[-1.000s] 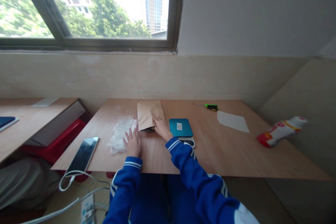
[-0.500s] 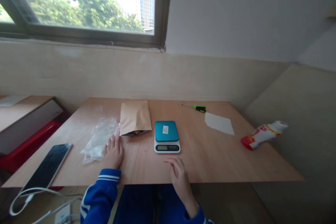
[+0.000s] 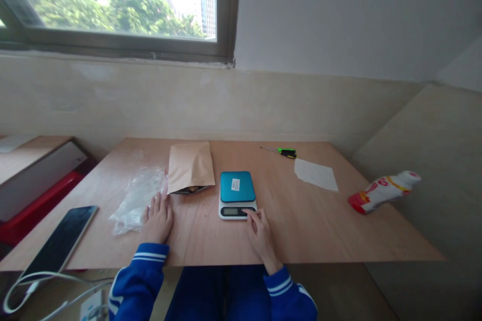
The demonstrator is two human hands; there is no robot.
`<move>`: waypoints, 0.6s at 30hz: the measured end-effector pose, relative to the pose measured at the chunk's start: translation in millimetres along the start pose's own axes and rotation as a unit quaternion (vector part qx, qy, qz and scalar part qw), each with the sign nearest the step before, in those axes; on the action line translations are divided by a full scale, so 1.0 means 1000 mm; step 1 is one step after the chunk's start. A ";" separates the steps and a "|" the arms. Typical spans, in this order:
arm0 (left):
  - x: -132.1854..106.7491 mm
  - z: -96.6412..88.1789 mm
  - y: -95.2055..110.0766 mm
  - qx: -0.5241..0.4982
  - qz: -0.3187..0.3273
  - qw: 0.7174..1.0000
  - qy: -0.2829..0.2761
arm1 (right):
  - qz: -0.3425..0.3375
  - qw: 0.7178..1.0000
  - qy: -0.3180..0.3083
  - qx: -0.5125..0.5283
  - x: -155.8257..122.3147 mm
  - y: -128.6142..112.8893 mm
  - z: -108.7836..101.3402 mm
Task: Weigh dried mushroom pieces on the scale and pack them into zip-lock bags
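A small kitchen scale (image 3: 237,187) with a blue top plate and a white body sits on the wooden table. At its front panel, beside the dark display, my right hand (image 3: 260,233) touches the button area with an outstretched index finger; nothing is in that hand. My left hand (image 3: 158,219) lies flat, fingers spread, against the right edge of a crumpled clear plastic bag (image 3: 137,195). Just beyond it is a brown paper pouch (image 3: 191,164), its mouth slightly parted towards me; the contents are mostly hidden.
Towards the back right lie screwdrivers (image 3: 286,152) with green and yellow-black handles, and a torn white paper (image 3: 316,174). A white and red bottle (image 3: 384,191) stands at the right. On the left is a phone (image 3: 60,241) with a white cable (image 3: 47,275) over the table edge.
My right hand has moved forward from in front of the scale onto its button panel. The left hand stays flat by the plastic bag. The camera view has shifted slightly.
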State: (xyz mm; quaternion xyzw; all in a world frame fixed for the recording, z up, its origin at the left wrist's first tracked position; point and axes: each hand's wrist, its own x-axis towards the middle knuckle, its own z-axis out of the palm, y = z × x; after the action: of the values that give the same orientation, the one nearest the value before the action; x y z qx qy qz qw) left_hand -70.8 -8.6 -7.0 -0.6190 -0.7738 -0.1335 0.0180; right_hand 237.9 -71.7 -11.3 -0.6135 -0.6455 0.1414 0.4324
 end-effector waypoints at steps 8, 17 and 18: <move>-0.003 0.005 0.003 0.003 0.011 0.999 0.052 | 0.000 0.999 -0.001 -0.045 0.002 0.002 0.003; -0.004 0.007 0.001 -0.005 0.032 0.997 0.068 | 0.083 0.991 0.091 0.056 0.002 0.009 -0.023; -0.005 0.006 0.001 -0.007 0.034 0.997 0.068 | 0.100 0.987 0.103 0.069 0.001 0.011 -0.025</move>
State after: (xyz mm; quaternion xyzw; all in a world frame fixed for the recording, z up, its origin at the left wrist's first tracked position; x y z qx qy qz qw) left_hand -68.3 -11.3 -13.9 -0.6343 -0.7484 -0.1802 0.0711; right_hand 263.4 -77.1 -3.8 -0.6550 -0.5218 0.1635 0.5216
